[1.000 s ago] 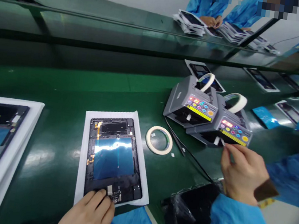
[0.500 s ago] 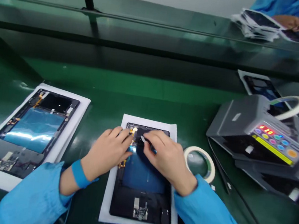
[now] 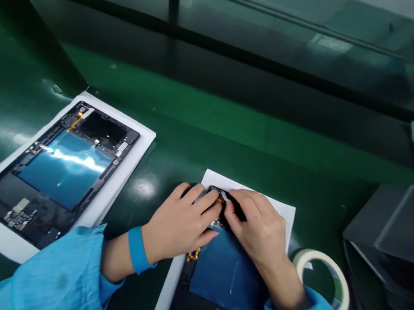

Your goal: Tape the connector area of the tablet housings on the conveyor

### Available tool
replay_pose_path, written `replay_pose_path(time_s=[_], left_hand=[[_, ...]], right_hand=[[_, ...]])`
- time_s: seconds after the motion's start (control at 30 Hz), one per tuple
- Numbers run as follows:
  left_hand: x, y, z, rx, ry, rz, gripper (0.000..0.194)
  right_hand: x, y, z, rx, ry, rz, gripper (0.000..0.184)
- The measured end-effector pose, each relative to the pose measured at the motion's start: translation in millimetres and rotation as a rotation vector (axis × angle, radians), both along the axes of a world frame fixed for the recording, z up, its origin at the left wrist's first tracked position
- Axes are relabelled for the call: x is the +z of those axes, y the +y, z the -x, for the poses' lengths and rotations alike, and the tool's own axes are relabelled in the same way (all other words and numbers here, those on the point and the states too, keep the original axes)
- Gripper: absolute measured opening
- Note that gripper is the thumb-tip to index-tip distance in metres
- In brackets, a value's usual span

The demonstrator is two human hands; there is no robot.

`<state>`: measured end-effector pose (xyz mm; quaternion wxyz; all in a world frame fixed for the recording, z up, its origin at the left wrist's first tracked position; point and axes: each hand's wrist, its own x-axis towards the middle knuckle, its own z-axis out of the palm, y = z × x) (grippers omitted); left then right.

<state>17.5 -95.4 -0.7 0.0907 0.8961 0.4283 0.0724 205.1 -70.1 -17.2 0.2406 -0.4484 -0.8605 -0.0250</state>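
Small white strip (image 3: 225,196) pinched in the clenched right grip (image 3: 258,228), against the top of a tablet frame (image 3: 226,284) on white paper (image 3: 286,221); left grip (image 3: 178,225) released, fingers spread on the frame's edge. Second tablet frame (image 3: 63,171) beside it on the bench (image 3: 231,143); tape roll (image 3: 318,253) just right.

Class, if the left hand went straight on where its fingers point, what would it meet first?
The left hand would probably meet the right hand first, though depth is unclear.
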Motion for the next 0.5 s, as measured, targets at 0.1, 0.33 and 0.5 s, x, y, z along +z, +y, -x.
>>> replay_pose_path(time_s=[0.1, 0.33, 0.5], left_hand=[[-0.2, -0.1, -0.1, -0.004, -0.007, 0.004, 0.045], [0.5, -0.5, 0.0, 0.002, -0.007, 0.007, 0.044], [-0.3, -0.7, -0.2, 0.002, -0.008, 0.0, 0.045]], right_hand=[[0.2, 0.7, -0.1, 0.005, -0.012, -0.004, 0.016], [1.6, 0.3, -1.3, 0.042, -0.006, -0.039, 0.014], [0.7, -0.5, -1.5, 0.033, -0.023, -0.054, 0.013]])
